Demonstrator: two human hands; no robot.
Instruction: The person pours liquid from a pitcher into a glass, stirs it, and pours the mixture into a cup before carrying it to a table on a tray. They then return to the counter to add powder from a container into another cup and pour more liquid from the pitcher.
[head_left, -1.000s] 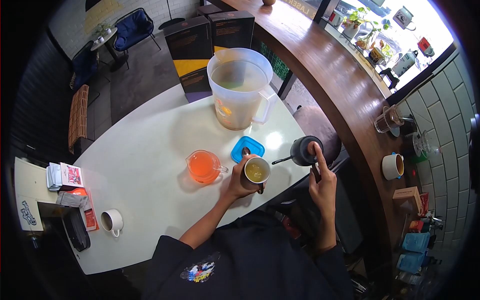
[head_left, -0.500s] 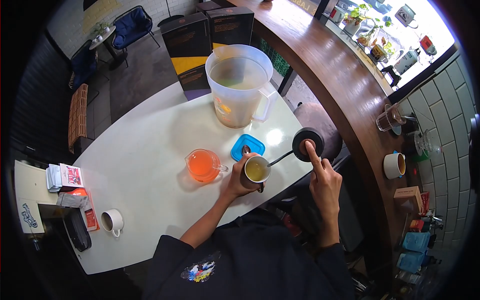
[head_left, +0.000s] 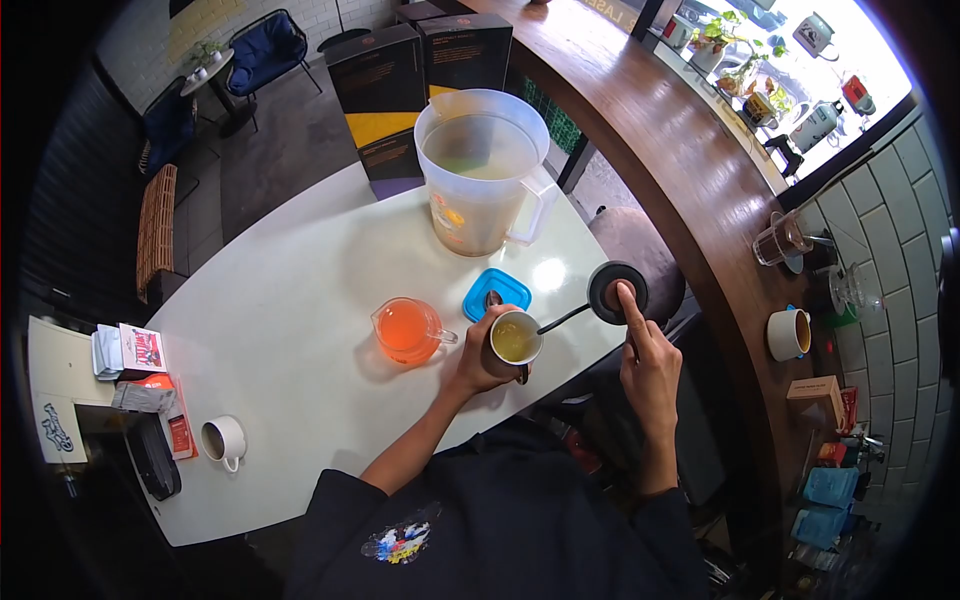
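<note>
My left hand (head_left: 478, 358) is wrapped round a mug (head_left: 515, 338) with pale yellow-green liquid inside. A black gooseneck kettle (head_left: 633, 272) is seen from above to its right, and its thin spout (head_left: 565, 318) reaches the mug's rim. The index finger of my right hand (head_left: 648, 362) stretches onto the kettle's brown lid knob, while the other fingers curl below, where the handle is hidden. Just behind the mug, a small spoon (head_left: 492, 299) lies on a blue lid (head_left: 511, 290). A glass pitcher of orange liquid (head_left: 405, 333) stands to the left.
A large translucent plastic jug (head_left: 480, 210) stands at the table's back, before tall black boxes (head_left: 378, 85). Near the left edge are a white mug (head_left: 224, 442) and some packets (head_left: 150, 395). A curved wooden counter (head_left: 680, 130) with cups runs along the right.
The view has shifted very slightly. Both hands, the mug and the kettle hold almost the same places.
</note>
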